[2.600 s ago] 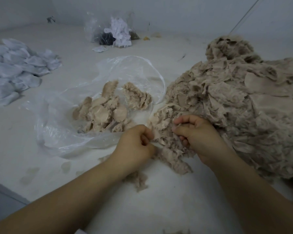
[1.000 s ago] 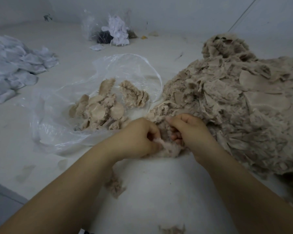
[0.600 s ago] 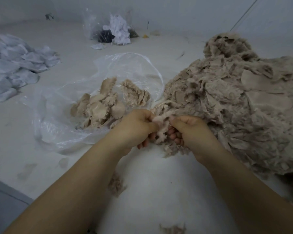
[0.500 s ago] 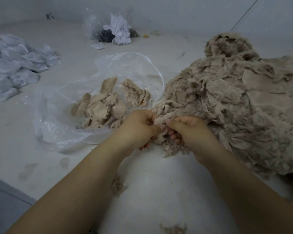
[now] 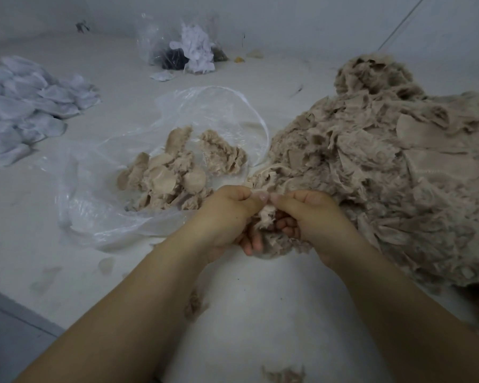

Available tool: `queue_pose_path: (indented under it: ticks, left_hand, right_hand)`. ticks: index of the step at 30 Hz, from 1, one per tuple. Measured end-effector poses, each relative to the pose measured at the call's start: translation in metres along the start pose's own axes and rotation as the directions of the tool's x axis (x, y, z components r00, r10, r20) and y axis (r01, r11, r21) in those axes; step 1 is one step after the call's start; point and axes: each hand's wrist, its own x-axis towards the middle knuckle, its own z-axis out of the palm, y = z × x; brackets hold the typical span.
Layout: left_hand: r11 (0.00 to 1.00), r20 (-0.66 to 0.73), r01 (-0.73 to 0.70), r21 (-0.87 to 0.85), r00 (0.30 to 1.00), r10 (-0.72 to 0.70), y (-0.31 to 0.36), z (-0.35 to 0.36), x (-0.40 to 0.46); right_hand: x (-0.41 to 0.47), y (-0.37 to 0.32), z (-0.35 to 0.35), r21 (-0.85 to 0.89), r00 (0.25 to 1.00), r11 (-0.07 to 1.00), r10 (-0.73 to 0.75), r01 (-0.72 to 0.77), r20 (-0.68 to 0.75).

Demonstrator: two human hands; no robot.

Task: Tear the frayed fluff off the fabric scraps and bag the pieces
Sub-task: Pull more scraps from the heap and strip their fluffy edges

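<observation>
Over the pale floor [image 5: 274,313], seen from the head camera, both forearms reach forward and meet near the middle. The left hand [image 5: 227,217] and right hand [image 5: 307,217] sit knuckles up, thumbs and forefingers nearly touching each other, each pinching the top edge of one small beige scrap [image 5: 266,217]. The other fingers curl underneath, a few fingertips [image 5: 256,244] showing below the scrap. Fluffy frayed threads hang from the scrap between the two palms, and a soft grey-brown tuft bulges just under the hands.

To the right, touching the right hand, rises a big pile [image 5: 385,175] of the same beige scraps, ragged and fuzzy at the edges, some with smooth flat faces. To the left of the hands lies an open clear bag [image 5: 100,214], crumpled flat on the floor, its mouth toward the pile. Inside it lies a small heap of pieces [image 5: 174,175], rounded and smoother, with one fluffier clump at the right.

Loose fluff [image 5: 194,302] lies on the floor between the forearms, and more sits at the bottom edge. Far left is a heap of white scraps [image 5: 25,106]. At the back stands a second bag [image 5: 183,48] holding white and dark bits.
</observation>
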Motion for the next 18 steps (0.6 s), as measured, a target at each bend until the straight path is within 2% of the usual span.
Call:
queue_pose_path:
  ticks: [5, 8, 10, 13, 15, 18]
  left_hand:
    - [1.0, 0.061, 0.005, -0.025, 0.998, -0.003, 0.002, -0.001, -0.003]
    - [0.999, 0.115, 0.024, 0.042, 0.993, -0.029, 0.001, -0.007, -0.004]
    - [0.99, 0.227, 0.04, 0.134, 0.971, -0.07, 0.002, -0.013, -0.007]
    - [0.966, 0.418, 0.067, 0.251, 0.892, -0.171, 0.006, -0.02, -0.013]
    - [0.944, 0.405, 0.07, 0.323, 0.891, -0.204, 0.009, -0.022, -0.016]
    - [0.89, 0.256, 0.035, 0.455, 0.952, -0.169, 0.011, -0.02, -0.015]
  right_hand:
    - [0.001, 0.003, -0.001, -0.007, 0.999, 1.0, -0.005, 0.004, -0.048]
    - [0.003, 0.003, -0.001, -0.038, 0.997, 0.999, 0.007, -0.01, -0.076]
    - [0.003, 0.004, -0.001, -0.058, 0.996, 0.998, 0.004, -0.01, -0.093]
    - [0.004, 0.003, -0.002, -0.053, 0.994, 0.999, 0.001, -0.007, -0.111]
    - [0.003, 0.002, -0.002, -0.064, 0.996, 0.998, -0.003, -0.003, -0.092]
    - [0.001, 0.002, 0.0, -0.081, 0.997, 0.997, -0.003, -0.004, -0.083]
